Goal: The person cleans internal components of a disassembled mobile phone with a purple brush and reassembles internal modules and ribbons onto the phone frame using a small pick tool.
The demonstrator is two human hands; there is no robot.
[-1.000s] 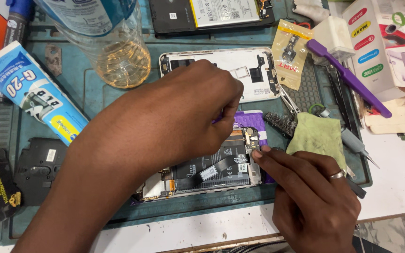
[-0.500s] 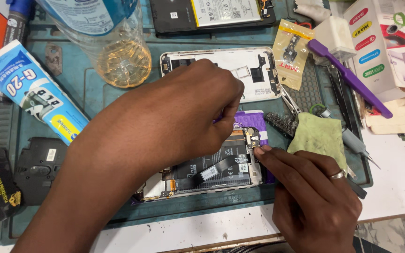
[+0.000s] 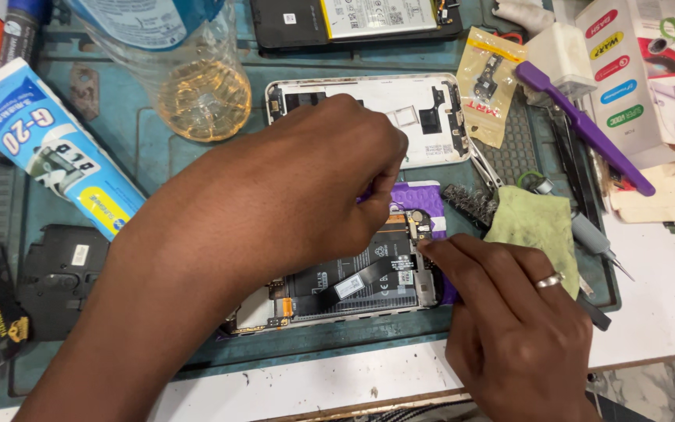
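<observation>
An opened phone (image 3: pixel 353 285) lies face down on the teal work mat (image 3: pixel 158 156), with its black battery, a flex cable and a small circuit board (image 3: pixel 418 227) exposed. My left hand (image 3: pixel 275 203) covers the phone's upper left part and holds it down, fingers curled at its top edge. My right hand (image 3: pixel 509 328), with a ring on it, comes in from the lower right. Its thumb and forefinger are pinched together against the small circuit board; whether anything is between them is hidden. A purple pad (image 3: pixel 419 195) shows under the phone's right end.
A white phone back cover (image 3: pixel 423 105) lies just behind the hands, with a plastic bottle (image 3: pixel 189 70) and a glue tube box (image 3: pixel 48 148) to the left. A green cloth (image 3: pixel 533 227), purple pry tool (image 3: pixel 583 129), small parts bag (image 3: pixel 490 82) and boxes (image 3: pixel 626 70) crowd the right.
</observation>
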